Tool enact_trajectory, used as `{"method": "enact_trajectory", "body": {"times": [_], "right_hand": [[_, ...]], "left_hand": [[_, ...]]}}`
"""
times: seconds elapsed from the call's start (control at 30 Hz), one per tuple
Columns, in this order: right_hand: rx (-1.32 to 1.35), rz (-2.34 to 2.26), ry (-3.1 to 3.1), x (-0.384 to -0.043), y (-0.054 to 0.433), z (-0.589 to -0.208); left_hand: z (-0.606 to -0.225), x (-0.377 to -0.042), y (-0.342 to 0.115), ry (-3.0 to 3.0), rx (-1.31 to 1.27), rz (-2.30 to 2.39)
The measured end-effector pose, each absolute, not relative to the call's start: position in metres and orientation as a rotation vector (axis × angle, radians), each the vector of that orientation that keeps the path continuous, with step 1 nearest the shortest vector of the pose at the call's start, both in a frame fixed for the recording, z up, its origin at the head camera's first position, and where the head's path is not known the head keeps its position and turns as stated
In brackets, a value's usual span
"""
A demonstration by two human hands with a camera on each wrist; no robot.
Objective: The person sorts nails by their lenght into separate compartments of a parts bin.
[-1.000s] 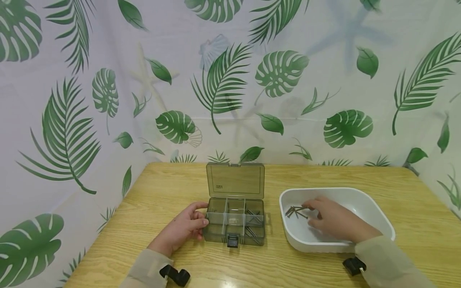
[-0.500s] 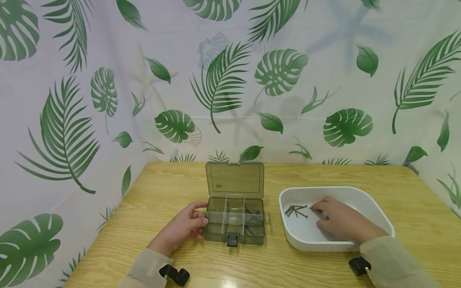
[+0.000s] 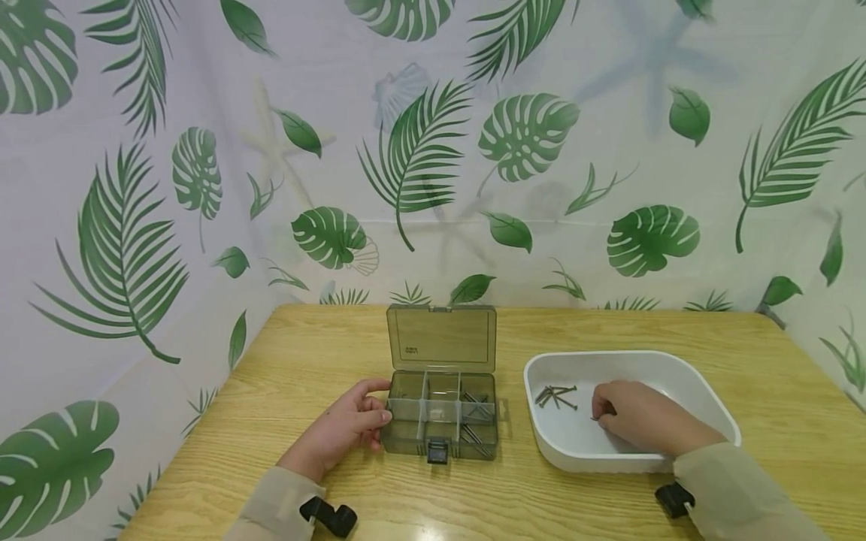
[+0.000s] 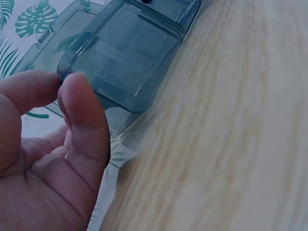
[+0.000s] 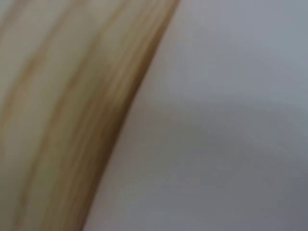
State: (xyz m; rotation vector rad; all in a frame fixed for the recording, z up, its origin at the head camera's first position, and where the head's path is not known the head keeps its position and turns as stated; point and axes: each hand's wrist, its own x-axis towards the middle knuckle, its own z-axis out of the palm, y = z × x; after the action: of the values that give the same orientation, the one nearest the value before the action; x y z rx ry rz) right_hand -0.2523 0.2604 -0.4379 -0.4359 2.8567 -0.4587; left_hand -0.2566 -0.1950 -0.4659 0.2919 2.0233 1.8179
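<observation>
A smoky clear compartment box (image 3: 440, 413) stands with its lid raised on the table. My left hand (image 3: 348, 421) holds its left side; in the left wrist view, the thumb and a finger (image 4: 84, 101) meet at the box's corner. Dark screws (image 3: 476, 439) lie in the two right-hand compartments. Inside the white tub (image 3: 555, 458) to the right, my right hand (image 3: 639, 417) has its fingers curled, pinching a screw (image 3: 594, 418) whose small tip shows by the thumb. Several brownish screws (image 3: 557, 395) lie loose at the tub's left. The right wrist view shows no hand.
The wooden table (image 3: 325, 338) meets a leaf-patterned curtain (image 3: 433, 150) at the back and on both sides. A black latch (image 3: 437, 451) hangs at the box's front. Each sleeve carries a black camera mount (image 3: 329, 517).
My right hand first drew slightly right, away from the loose screws. Its fingers have since curled in and turned down, with the screw lower by the thumb. The left hand stays put.
</observation>
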Motion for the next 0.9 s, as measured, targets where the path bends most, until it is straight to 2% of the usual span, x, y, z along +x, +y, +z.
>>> {"method": "enact_trajectory", "body": {"times": [0.57, 0.9], "right_hand": [[-0.390, -0.503, 2.844, -0.251, 0.262, -0.438], [-0.642, -0.683, 2.975, -0.247, 0.241, -0.413]], "left_hand": [[-0.470, -0.259, -0.196, 2.018, 0.301, 1.809], [-0.467, -0.258, -0.197, 2.017, 0.296, 1.804]]}}
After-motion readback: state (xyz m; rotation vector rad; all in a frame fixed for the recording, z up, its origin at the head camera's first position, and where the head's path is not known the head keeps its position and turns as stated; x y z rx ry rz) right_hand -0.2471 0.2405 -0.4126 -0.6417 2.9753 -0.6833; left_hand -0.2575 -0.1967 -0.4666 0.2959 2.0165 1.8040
